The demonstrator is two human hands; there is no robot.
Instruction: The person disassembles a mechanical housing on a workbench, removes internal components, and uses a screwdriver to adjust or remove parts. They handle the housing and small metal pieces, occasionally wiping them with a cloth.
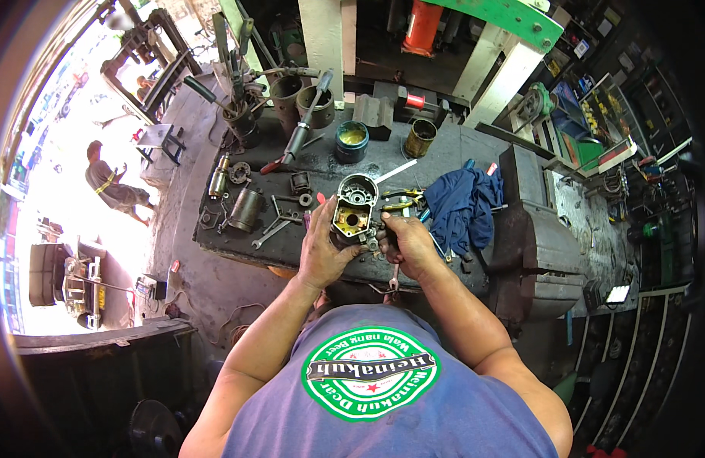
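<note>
My left hand (pixel 320 248) is closed around the left side of a metal housing (pixel 358 203), its fingers along the edge and thumb low at the front. The housing is tilted toward me over the table's near edge, with a round cavity at the top and an angular, brassy one below. Close to its right side, my right hand (pixel 413 243) has its thumb forward and fingers curled; what they grip is dark and cannot be made out. A combination wrench (pixel 394 278) shows just below that hand; whether it is held is unclear.
On the dark workbench (pixel 337 153) are open-end wrenches (pixel 270 229), a metal cylinder (pixel 245 210), yellow-handled pliers (pixel 401 200), a blue cloth (pixel 461 206) and a can of grease (pixel 352 140). A large vise (pixel 547 259) stands right. Another person (pixel 112 183) is outside at left.
</note>
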